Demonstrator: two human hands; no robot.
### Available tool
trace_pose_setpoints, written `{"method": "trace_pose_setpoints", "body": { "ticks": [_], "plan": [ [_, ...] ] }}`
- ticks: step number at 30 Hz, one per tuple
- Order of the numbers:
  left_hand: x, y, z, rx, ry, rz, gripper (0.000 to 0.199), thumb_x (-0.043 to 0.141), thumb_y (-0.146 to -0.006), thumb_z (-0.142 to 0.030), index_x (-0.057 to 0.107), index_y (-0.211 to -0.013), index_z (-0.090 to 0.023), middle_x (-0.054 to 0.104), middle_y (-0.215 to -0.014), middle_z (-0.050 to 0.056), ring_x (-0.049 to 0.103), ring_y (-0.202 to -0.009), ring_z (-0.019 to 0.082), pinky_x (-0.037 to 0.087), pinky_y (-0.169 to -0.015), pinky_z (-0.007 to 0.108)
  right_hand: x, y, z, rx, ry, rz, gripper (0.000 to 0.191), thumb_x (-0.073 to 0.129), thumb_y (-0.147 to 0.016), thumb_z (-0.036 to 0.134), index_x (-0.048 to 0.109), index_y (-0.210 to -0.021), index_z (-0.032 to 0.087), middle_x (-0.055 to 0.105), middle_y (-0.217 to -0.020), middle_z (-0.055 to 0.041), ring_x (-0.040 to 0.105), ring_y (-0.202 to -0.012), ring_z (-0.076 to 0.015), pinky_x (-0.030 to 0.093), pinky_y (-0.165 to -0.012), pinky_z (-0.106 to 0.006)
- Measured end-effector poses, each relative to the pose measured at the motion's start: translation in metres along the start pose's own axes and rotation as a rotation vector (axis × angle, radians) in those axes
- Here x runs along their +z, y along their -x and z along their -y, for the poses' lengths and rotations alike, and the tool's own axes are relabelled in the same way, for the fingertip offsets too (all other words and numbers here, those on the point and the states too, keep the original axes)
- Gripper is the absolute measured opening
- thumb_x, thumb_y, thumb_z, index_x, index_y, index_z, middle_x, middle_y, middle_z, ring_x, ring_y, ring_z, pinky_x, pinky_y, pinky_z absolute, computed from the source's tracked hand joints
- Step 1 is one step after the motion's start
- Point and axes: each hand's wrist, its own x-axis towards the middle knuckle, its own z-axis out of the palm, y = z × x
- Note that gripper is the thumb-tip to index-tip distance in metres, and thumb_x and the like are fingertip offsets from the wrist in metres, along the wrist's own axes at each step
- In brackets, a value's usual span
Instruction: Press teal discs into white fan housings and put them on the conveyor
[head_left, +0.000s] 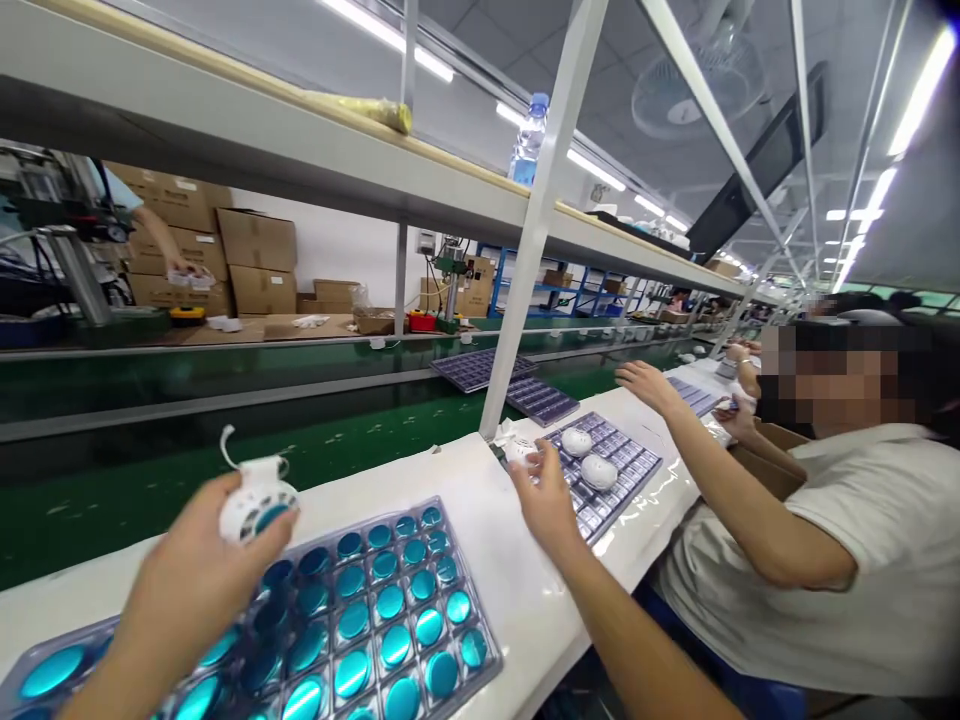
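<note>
My left hand (199, 555) grips a small white round device (251, 500) with vent slots, a teal disc on its face and a short white loop on top. It is held above a clear plastic tray (489, 632) with shiny teal discs in its pockets. Over to the right, my right hand (546, 495) has its fingers closed round another white device (519, 448), partly hidden by them, beside the white post. Two more white domed devices, a rear one (577, 442) and a front one (600, 472), rest on a second tray (637, 468) holding small silvery parts.
A green conveyor belt (360, 400) runs behind the white worktop (517, 585), with dark trays (541, 400) on it. The white post (517, 330) rises to a shelf (465, 190) bearing a water bottle (529, 140). A co-worker (825, 560) sits at right, one hand (646, 386) extended.
</note>
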Motion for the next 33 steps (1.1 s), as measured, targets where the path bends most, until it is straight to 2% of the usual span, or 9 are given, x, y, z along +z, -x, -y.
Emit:
{"method": "trace_pose_setpoints", "body": {
  "ticks": [3,6,10,13,15,19,24,29,33],
  "plan": [
    [-0.013,-0.045,-0.008,0.270,-0.353,-0.147,0.028,0.072,-0.074,-0.030,0.068,-0.094,-0.012,0.061,-0.110,0.000,0.065,-0.110,0.037,0.023,-0.044,0.002,-0.005,-0.049,-0.019,0.054,0.139,-0.094,0.082,0.061,-0.086,0.036,0.023,-0.150,0.004,0.038,-0.148,-0.0296,0.033,-0.139,-0.0413,0.024,-0.112,-0.052],
    [-0.016,-0.058,-0.008,0.213,-0.294,-0.147,0.027,0.083,-0.060,-0.020,0.063,-0.078,-0.014,0.055,-0.136,0.008,0.031,-0.138,0.056,0.047,-0.050,0.012,-0.001,-0.073,-0.025,0.089,0.213,-0.073,0.084,0.070,-0.079,0.031,0.031,-0.148,0.005,0.051,-0.138,-0.0291,0.040,-0.133,-0.0459,0.022,-0.109,-0.057],
    [-0.008,-0.041,-0.004,0.141,-0.195,-0.058,0.023,0.066,-0.076,-0.025,0.068,-0.094,-0.010,0.044,-0.148,-0.002,0.001,-0.144,0.052,0.053,-0.080,0.034,0.001,-0.067,-0.017,0.081,0.214,-0.041,0.080,0.067,-0.080,0.028,0.031,-0.148,0.004,0.058,-0.129,-0.0282,0.046,-0.130,-0.0438,0.025,-0.108,-0.057],
    [0.009,-0.001,0.000,0.078,-0.047,0.116,0.028,0.075,-0.072,-0.024,0.074,-0.098,-0.014,0.063,-0.130,0.005,0.033,-0.142,0.042,0.054,-0.082,0.028,0.011,-0.024,0.002,-0.013,0.121,0.041,0.083,0.066,-0.082,0.032,0.024,-0.152,0.014,0.058,-0.132,-0.0192,0.055,-0.123,-0.0342,0.039,-0.104,-0.045],
    [0.026,0.037,0.003,-0.005,0.090,0.244,0.033,0.069,-0.081,-0.040,0.075,-0.103,-0.015,0.072,-0.111,0.015,0.064,-0.113,0.036,0.059,-0.074,0.033,0.023,0.018,0.019,-0.108,-0.015,0.190,0.089,0.069,-0.081,0.036,0.020,-0.154,0.024,0.061,-0.129,-0.0100,0.063,-0.111,-0.0268,0.048,-0.094,-0.037],
    [0.052,0.102,0.005,-0.333,0.650,0.389,0.036,0.056,-0.092,-0.044,0.067,-0.115,-0.018,0.073,-0.105,0.014,0.071,-0.078,0.025,0.061,-0.066,0.038,0.047,0.082,0.044,-0.304,-0.238,0.539,0.103,0.081,-0.071,0.031,0.020,-0.154,0.029,0.055,-0.135,-0.0073,0.054,-0.123,-0.0263,0.043,-0.102,-0.038],
    [0.039,0.115,0.004,-0.504,0.820,0.164,0.031,0.052,-0.095,-0.041,0.063,-0.107,-0.016,0.069,-0.078,0.009,0.061,-0.058,0.019,0.053,-0.046,0.029,0.061,0.064,0.036,-0.365,0.178,0.403,0.016,0.051,-0.095,0.025,0.064,-0.102,0.019,0.064,-0.102,-0.0079,0.057,-0.101,-0.0242,0.044,-0.092,-0.038],
    [0.023,0.112,0.016,-0.473,0.791,0.155,0.045,0.062,-0.089,-0.041,0.055,-0.126,-0.018,0.067,-0.081,0.007,0.062,-0.063,0.021,0.054,-0.050,0.030,0.078,0.041,0.022,-0.352,0.369,0.441,0.004,0.063,-0.083,0.019,0.063,-0.079,0.017,0.063,-0.095,-0.0125,0.054,-0.099,-0.0343,0.037,-0.090,-0.050],
    [0.025,0.117,0.025,-0.416,0.796,0.145,0.075,0.079,-0.074,-0.044,0.048,-0.138,-0.020,0.067,-0.089,0.006,0.063,-0.065,0.021,0.052,-0.050,0.030,0.073,0.045,0.030,-0.333,0.307,0.553,0.009,0.062,-0.082,0.018,0.055,-0.077,0.019,0.061,-0.082,-0.0049,0.057,-0.083,-0.0245,0.041,-0.076,-0.037]
  ]
}}
